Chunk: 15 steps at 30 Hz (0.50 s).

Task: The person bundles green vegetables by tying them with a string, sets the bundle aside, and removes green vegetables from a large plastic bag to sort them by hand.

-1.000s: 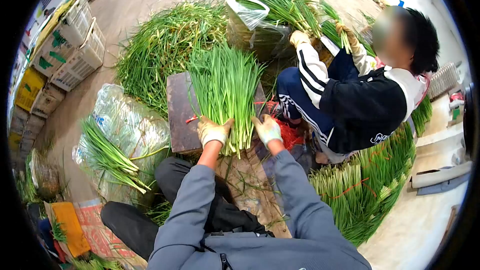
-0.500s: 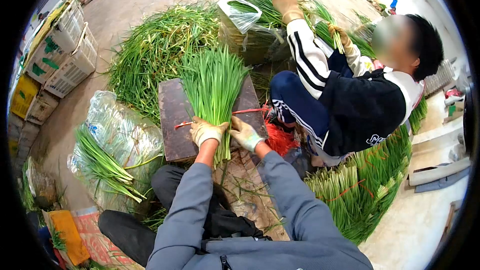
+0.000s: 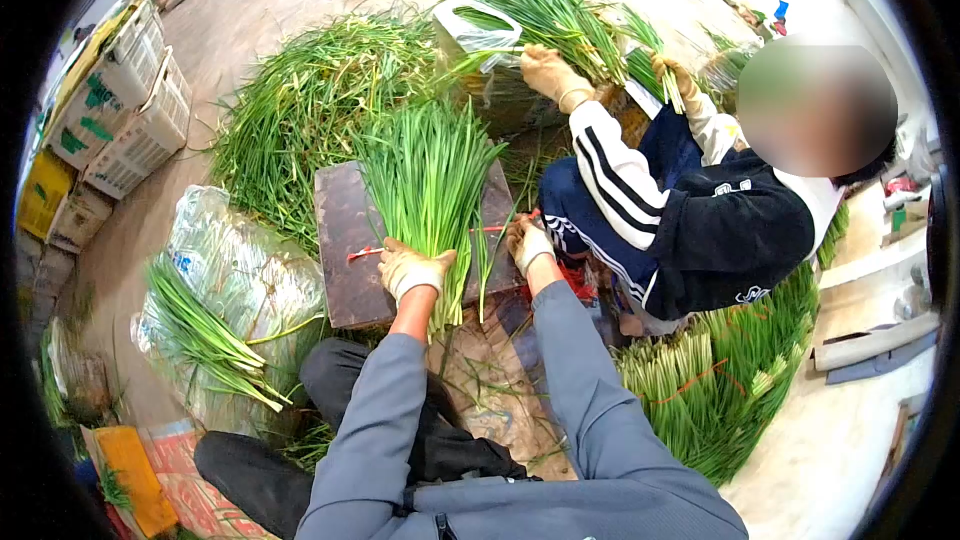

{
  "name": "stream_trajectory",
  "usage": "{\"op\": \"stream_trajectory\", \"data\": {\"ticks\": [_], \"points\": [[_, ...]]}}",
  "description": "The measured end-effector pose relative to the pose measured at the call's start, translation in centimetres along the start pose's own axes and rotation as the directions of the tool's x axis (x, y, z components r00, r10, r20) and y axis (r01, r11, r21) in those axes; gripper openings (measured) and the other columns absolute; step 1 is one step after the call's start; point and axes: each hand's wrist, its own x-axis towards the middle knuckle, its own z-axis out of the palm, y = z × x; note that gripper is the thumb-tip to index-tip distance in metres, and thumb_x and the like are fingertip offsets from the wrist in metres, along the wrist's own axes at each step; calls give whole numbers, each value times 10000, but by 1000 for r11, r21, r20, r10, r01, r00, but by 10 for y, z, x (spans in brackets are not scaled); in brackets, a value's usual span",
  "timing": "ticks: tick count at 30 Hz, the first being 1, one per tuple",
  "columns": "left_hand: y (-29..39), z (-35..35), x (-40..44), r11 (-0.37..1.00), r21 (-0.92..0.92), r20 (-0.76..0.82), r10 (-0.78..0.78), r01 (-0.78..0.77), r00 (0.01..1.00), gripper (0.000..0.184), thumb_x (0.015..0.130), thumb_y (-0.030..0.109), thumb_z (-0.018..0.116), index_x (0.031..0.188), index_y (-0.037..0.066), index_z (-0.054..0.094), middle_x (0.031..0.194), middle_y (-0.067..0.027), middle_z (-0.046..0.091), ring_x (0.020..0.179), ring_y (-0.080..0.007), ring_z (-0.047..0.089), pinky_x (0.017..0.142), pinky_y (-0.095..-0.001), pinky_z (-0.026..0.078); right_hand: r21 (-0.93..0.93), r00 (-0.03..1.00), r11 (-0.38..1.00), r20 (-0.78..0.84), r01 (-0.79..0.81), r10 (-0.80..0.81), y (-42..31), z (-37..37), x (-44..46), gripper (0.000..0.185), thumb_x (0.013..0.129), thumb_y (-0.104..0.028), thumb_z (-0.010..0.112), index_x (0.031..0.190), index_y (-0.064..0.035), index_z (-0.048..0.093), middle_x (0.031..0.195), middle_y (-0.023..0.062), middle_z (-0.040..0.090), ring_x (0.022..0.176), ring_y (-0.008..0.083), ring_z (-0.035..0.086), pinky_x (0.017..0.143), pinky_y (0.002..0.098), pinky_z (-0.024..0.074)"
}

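Note:
A bunch of green chives (image 3: 425, 200) lies on a dark board (image 3: 345, 205), leaves pointing away from me and pale stems towards me. My gloved left hand (image 3: 412, 270) is closed around the left side of its stems. A red tie (image 3: 366, 253) runs under the bunch, its ends showing on both sides. At the board's right edge, my gloved right hand (image 3: 529, 243) has its fingers curled on the tie's right end. A few loose stalks (image 3: 484, 270) lie apart, between the bunch and that hand.
A heap of loose chives (image 3: 320, 110) lies beyond the board. To the left, another small bunch (image 3: 205, 330) rests on a plastic-wrapped bundle (image 3: 245, 260). A co-worker (image 3: 720, 230) sits close on my right, handling chives, beside tied bunches (image 3: 720, 380). Crates (image 3: 130, 100) stand far left.
My right hand has left the stems and moved right to the red tie's end. A few stalks now lie apart from the bunch. The co-worker's nearer hand has come lower and left.

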Motion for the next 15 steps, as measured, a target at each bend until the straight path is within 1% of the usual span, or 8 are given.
{"op": "stream_trajectory", "data": {"ticks": [3, 6, 7, 9, 11, 12, 14, 15], "points": [[-2, -2, 1, 1000, -20, 24, -9, 9, 1000, 1334, 606, 666, 804, 1526, -60, 167, 1461, -250, 422, 1335, -343, 450, 1103, -401, 387, -299, 944, 915, -106, 270, -313, 15, -10, 4, 111, 998, -212, 590, 994, -100, 590, 746, 2, 526, 560, 98, 476, 453, 222, 368], [-10, 0, 0, 999, -36, 6, 9, -9, 1000, 1361, 591, 704, 790, 1535, -45, 157, 1496, -276, 378, 1371, -379, 410, 1119, -422, 368, -259, 913, 919, -205, 296, -352, 14, 17, -85, 131, 969, -194, 633, 1012, -71, 651, 769, -5, 585, 555, 81, 509, 459, 218, 387], [-14, 6, 4, 999, -39, -23, 17, -18, 1000, 1360, 590, 716, 784, 1535, -42, 167, 1500, -278, 373, 1375, -390, 404, 1120, -430, 366, -370, 928, 898, -189, 236, -322, 13, 24, -116, 284, 944, -271, 649, 1119, -50, 690, 984, 53, 690, 816, 131, 624, 700, 287, 496], [-23, -10, 3, 984, -178, 76, -6, 20, 997, 1322, 633, 725, 751, 1537, -41, 164, 1508, -281, 362, 1373, -408, 398, 1130, -432, 351, -331, 919, 894, -149, 302, -365, 23, 25, -136, 227, 961, -232, 633, 1089, -51, 681, 881, 23, 677, 733, 125, 637, 628, 269, 515], [-42, 6, 20, 957, -283, 2, -67, 65, 998, 1146, 734, 695, 696, 1511, -29, 265, 1445, -293, 447, 1312, -408, 479, 1087, -440, 397, -285, 920, 900, -115, 331, -375, 28, 27, -147, 216, 971, -213, 627, 1094, -42, 677, 896, 34, 677, 741, 130, 641, 609, 255, 521], [-59, 26, 45, 894, -435, -143, -185, 106, 972, 937, 777, 636, 688, 1393, -16, 418, 1265, -272, 565, 1128, -407, 578, 956, -443, 467, -277, 913, 891, -92, 359, -397, 28, 32, -151, 215, 978, -203, 624, 1092, -29, 677, 917, 40, 680, 743, 129, 643, 604, 252, 532], [-90, 50, 90, 648, -733, -77, -381, 207, 921, 600, 876, 515, 644, 1194, 7, 602, 972, -218, 694, 861, -386, 684, 745, -461, 532, -316, 901, 865, -66, 390, -430, 27, 40, -151, 214, 979, -202, 622, 1091, -28, 679, 924, 39, 681, 750, 128, 644, 606, 253, 535], [-90, 38, 89, 288, -914, 163, -384, 285, 909, 399, 920, 398, 611, 1082, 33, 626, 815, -150, 648, 678, -325, 626, 594, -440, 478, -355, 884, 834, -42, 423, -466, 25, 44, -151, 214, 981, -201, 620, 1090, -27, 681, 931, 39, 683, 757, 127, 645, 608, 254, 538]]}}
